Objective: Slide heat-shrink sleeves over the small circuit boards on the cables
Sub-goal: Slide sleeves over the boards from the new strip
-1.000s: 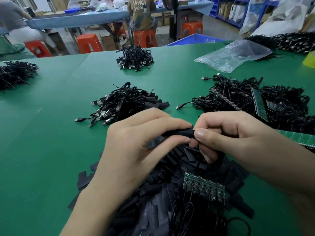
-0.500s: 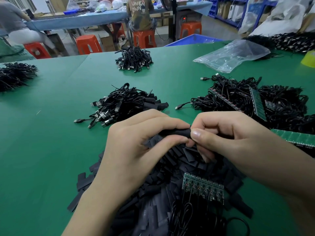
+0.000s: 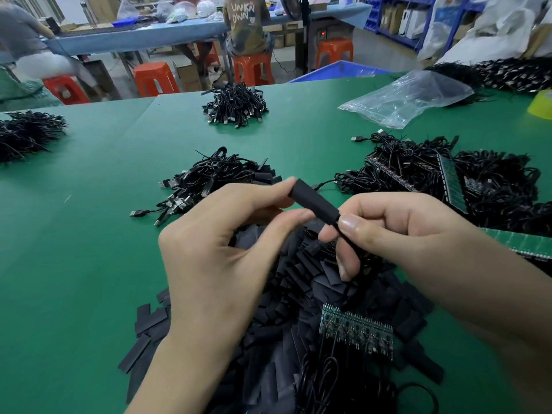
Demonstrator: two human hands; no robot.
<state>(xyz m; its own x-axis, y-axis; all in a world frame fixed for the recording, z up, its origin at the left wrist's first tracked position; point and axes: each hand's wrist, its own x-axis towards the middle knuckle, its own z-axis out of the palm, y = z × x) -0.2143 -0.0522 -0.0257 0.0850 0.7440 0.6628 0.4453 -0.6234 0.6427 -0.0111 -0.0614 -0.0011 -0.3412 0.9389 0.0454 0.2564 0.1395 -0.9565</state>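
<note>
Head view: a black sleeve sits just above the centre of the frame, held in the air over a pile of loose flat sleeves. It is a matte tube, puffed round rather than flat, slanting from upper left down to lower right. The left hand pinches its upper left end between thumb and forefinger, with the other fingers curled below. The right hand pinches its lower right end, thumb on top and fingers curled under. Something thin and black runs on beneath that thumb, too hidden to name. What is inside the sleeve cannot be seen.

Below the hands, at lower centre, a green strip of boards lies on the pile, with thin black wires trailing toward the bottom edge. The pile spreads over the green table across the lower middle of the frame.

At upper right a clear plastic bag lies crumpled on the table; what it holds cannot be told. Left of it, at the table's far edge, a blue bin shows only its rim, its contents hidden.

Black USB cables lie in heaps: a centre heap just above the left hand, a right heap with more green board strips among it, a far heap at top centre, and a left heap at the left edge
</note>
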